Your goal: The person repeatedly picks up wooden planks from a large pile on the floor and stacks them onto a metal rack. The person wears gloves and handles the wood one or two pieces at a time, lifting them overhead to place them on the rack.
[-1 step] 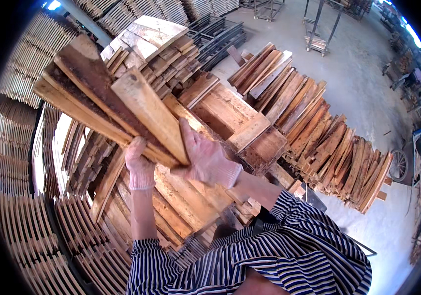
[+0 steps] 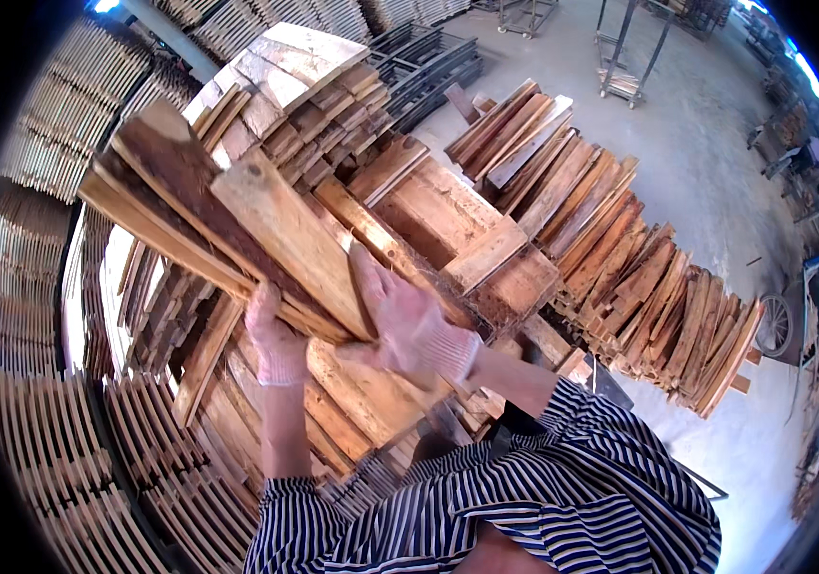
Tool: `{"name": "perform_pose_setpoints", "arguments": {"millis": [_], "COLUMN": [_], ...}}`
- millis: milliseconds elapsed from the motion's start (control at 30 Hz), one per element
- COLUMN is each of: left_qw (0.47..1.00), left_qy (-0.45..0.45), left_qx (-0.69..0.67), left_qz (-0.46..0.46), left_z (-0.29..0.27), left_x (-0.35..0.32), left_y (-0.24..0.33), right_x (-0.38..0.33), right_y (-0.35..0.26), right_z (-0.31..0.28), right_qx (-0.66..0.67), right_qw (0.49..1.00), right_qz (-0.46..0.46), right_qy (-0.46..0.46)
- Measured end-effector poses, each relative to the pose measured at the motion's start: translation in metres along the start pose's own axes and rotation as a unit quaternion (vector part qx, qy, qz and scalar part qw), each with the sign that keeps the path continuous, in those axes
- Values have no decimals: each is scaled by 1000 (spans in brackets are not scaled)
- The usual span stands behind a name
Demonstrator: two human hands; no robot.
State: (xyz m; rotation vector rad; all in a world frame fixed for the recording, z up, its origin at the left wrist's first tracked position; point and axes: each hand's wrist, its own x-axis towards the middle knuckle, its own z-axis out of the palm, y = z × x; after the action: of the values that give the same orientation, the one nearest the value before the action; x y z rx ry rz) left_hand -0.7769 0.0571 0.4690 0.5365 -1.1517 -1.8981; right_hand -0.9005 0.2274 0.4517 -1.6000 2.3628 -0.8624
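Several rough wooden boards, some with dark bark along their edges, are held up in a fanned bundle before me. In a pale knitted glove, my left hand is closed around the bundle's near end from the left. My right hand, gloved the same way, presses against the right side of the nearest board, its fingers wrapped along the edge. The bundle's far ends spread toward the upper left. Beneath my hands lie more planks, partly covered by my arms.
A long row of stacked boards runs along the right. A wooden trough-like frame sits ahead of my right hand. Cut lumber is piled beyond the bundle, near dark metal racks. Slatted stacks line the left.
The bundle and both hands have shifted slightly right and down. Both hands keep their hold on the boards.
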Motion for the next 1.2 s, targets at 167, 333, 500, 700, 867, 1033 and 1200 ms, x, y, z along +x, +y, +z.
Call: {"name": "perform_pose_setpoints", "arguments": {"millis": [167,333,500,700,867,1033,1200], "left_qw": [991,968,963,934,970,955,928], "left_qy": [124,153,183,179,117,61,3], "left_qx": [9,-161,-146,-251,-96,-200,-274], "left_qz": [-51,-116,-133,-183,-189,-210,-252], "left_z": [9,-37,-54,-16,49,-3,1], "left_x": [-69,-87,-78,-79,-66,-56,-53], "left_y": [-50,-101,-126,-119,-113,-134,-138], "right_x": [-49,8,13,-26,-32,18,82], "right_y": [48,65,93,31,65,132,148], "right_z": [-10,-40,52,24,-10,-4,30], "right_qx": [247,-1,-86,65,277,73,-100], "right_qw": [962,939,978,973,938,986,976], "right_qz": [5,200,116,62,118,87,111], "right_qy": [-120,-281,-151,-214,-174,-124,-156]}}
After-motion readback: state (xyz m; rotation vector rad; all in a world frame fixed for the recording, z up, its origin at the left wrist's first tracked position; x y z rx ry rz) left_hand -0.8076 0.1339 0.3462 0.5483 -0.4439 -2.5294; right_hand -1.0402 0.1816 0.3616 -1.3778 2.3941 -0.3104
